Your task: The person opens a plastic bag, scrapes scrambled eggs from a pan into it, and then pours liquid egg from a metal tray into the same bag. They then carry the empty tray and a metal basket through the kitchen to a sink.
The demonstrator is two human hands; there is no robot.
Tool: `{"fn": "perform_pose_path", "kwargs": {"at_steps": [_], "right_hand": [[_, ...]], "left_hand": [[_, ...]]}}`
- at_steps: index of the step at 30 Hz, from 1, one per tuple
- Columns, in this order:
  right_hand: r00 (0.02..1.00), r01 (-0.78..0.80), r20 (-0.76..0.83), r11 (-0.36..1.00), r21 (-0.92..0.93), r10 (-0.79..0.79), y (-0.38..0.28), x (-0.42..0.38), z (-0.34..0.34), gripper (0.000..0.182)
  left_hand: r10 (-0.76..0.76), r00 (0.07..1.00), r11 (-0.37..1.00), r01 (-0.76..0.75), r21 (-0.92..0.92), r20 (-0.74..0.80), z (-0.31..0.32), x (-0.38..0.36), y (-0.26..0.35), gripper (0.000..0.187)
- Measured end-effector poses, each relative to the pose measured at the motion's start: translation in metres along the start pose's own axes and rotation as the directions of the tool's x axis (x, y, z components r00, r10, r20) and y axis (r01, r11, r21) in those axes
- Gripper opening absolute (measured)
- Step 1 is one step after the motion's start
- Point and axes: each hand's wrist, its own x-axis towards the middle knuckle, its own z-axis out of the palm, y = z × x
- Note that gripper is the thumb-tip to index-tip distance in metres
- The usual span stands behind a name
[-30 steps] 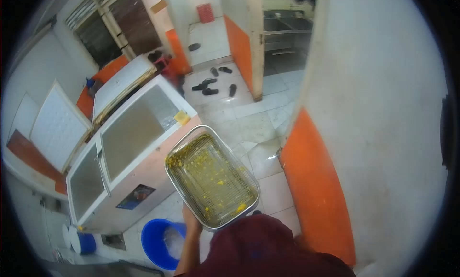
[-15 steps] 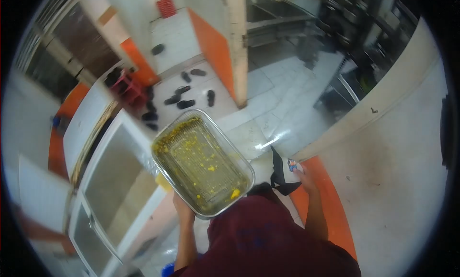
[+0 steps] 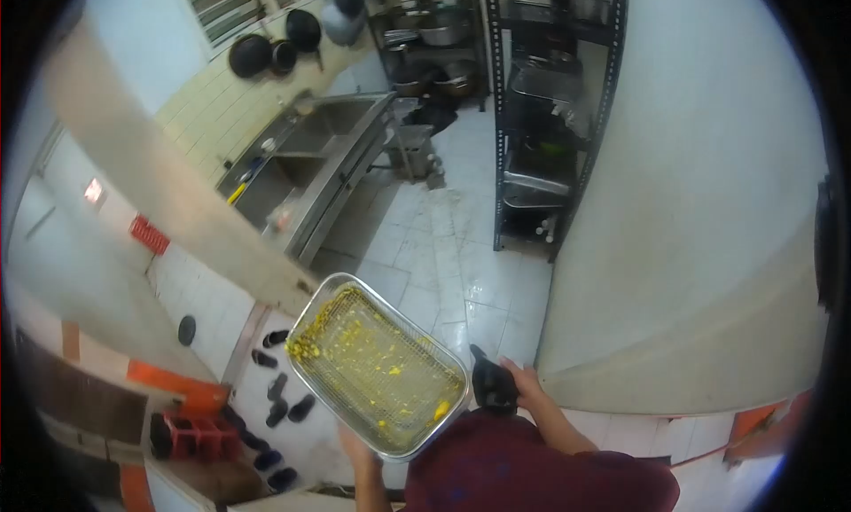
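A rectangular metal tray [image 3: 377, 357] with a mesh-like bottom and yellow food bits stuck to it is held at the lower middle, in front of the maroon shirt. My left hand [image 3: 356, 443] grips its near left edge from below, the fingers hidden under it. To the right of the tray, my right hand [image 3: 523, 381] is closed on a black item [image 3: 494, 383], perhaps cloth or a strap; its exact kind is unclear.
A steel double sink [image 3: 328, 126] runs along the left wall, with pans [image 3: 251, 56] hanging above. A dark metal shelf [image 3: 542, 175] stands ahead right. Slippers [image 3: 277, 412] and a red rack [image 3: 204, 443] lie lower left. A grey bin [image 3: 412, 148] stands beyond the sink.
The view has turned right toward the sink and shelves. The slippers and red rack now appear lower left. The tray is still in my left hand; the black item remains in my right.
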Motion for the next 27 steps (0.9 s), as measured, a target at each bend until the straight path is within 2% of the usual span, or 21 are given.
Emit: {"fn": "perform_pose_path", "kwargs": {"at_steps": [1,2,3,5,8,9,11,12,13,14,15,17,18,19,20,21,22,23,25,26,27], "right_hand": [[1.000,-0.012,0.002,1.000,0.025,0.012,-0.003,-0.033,-0.019,0.063],[0.997,0.076,-0.018,0.997,-0.002,-0.076,-0.011,-0.078,-0.037,0.062],[0.986,0.124,-0.102,0.986,-0.112,-0.136,-0.049,-0.071,0.033,0.061],[0.943,0.293,-0.111,0.942,-0.164,-0.313,-0.084,-0.091,0.047,0.060],[0.831,0.523,-0.083,0.823,-0.222,-0.550,-0.122,-0.100,0.042,0.059],[0.724,0.581,-0.157,0.717,-0.385,-0.672,-0.141,-0.110,0.043,0.055],[0.434,0.726,-0.085,0.404,-0.557,-0.897,-0.185,-0.128,0.069,0.056],[0.298,0.773,-0.006,0.245,-0.585,-0.954,-0.209,-0.141,0.080,0.055],[0.165,0.750,0.045,0.096,-0.654,-0.985,-0.236,-0.169,0.086,0.052],[0.075,0.769,0.101,-0.007,-0.640,-0.992,-0.259,-0.198,0.093,0.048],[-0.019,0.769,0.089,-0.071,-0.635,-0.996,-0.280,-0.213,0.091,0.042],[-0.128,0.674,0.187,-0.223,-0.704,-0.974,-0.311,-0.272,0.104,0.039],[-0.131,0.724,0.172,-0.213,-0.657,-0.976,-0.324,-0.293,0.114,0.038],[-0.224,0.711,0.204,-0.303,-0.635,-0.953,-0.340,-0.301,0.115,0.036],[-0.319,0.602,0.256,-0.404,-0.689,-0.912,-0.353,-0.310,0.117,0.035],[-0.266,0.606,0.277,-0.383,-0.697,-0.923,-0.363,-0.325,0.111,0.035],[-0.300,0.534,0.291,-0.412,-0.738,-0.909,-0.376,-0.337,0.100,0.035],[-0.338,0.457,0.304,-0.437,-0.774,-0.891,-0.382,-0.349,0.091,0.035],[-0.359,0.442,0.246,-0.397,-0.804,-0.900,-0.385,-0.367,0.081,0.035],[-0.366,0.434,0.219,-0.374,-0.819,-0.904,-0.385,-0.378,0.073,0.036],[-0.417,0.391,0.220,-0.393,-0.833,-0.882,-0.384,-0.384,0.063,0.036]], "left_hand": [[-0.024,0.999,0.999,0.025,-0.045,0.023,-0.010,-0.041,0.024,0.039],[-0.048,0.998,0.994,0.053,-0.097,0.048,-0.022,-0.086,0.048,0.037],[-0.183,0.982,0.978,0.186,-0.097,0.034,-0.016,-0.021,0.082,0.037],[-0.254,0.966,0.961,0.257,-0.101,0.047,-0.026,-0.037,0.106,0.037],[-0.207,0.971,0.977,0.212,-0.031,0.121,-0.042,-0.045,0.079,0.037],[-0.186,0.973,0.982,0.188,-0.001,0.140,-0.048,-0.043,0.074,0.037],[-0.186,0.960,0.982,0.173,0.080,0.208,-0.063,-0.014,0.027,0.040],[-0.183,0.953,0.979,0.155,0.129,0.240,-0.072,-0.002,0.013,0.042],[-0.223,0.950,0.973,0.204,0.107,0.219,-0.074,-0.002,0.013,0.039],[-0.264,0.944,0.964,0.252,0.086,0.198,-0.075,-0.001,0.018,0.037],[-0.305,0.935,0.952,0.297,0.070,0.179,-0.079,0.000,0.022,0.035],[-0.232,0.966,0.966,0.242,-0.089,0.111,-0.076,-0.001,0.027,0.035],[-0.200,0.977,0.962,0.210,-0.173,0.071,-0.072,0.002,0.027,0.035],[-0.147,0.984,0.984,0.156,-0.088,0.102,-0.076,0.011,0.021,0.036],[-0.099,0.986,0.995,0.099,0.002,0.136,-0.086,0.023,0.013,0.036],[-0.053,0.983,0.994,0.036,0.100,0.178,-0.096,0.025,0.005,0.036],[-0.053,0.985,0.996,0.064,-0.064,0.167,-0.100,0.024,-0.006,0.038],[0.002,0.983,1.000,-0.005,0.020,0.181,-0.103,0.021,0.000,0.038],[0.104,0.970,0.974,-0.145,0.175,0.220,-0.103,0.022,0.014,0.039],[0.001,0.986,0.990,-0.025,0.142,0.166,-0.101,0.022,0.016,0.041],[-0.034,0.977,0.988,0.002,0.152,0.211,-0.105,0.025,0.002,0.044]]}}
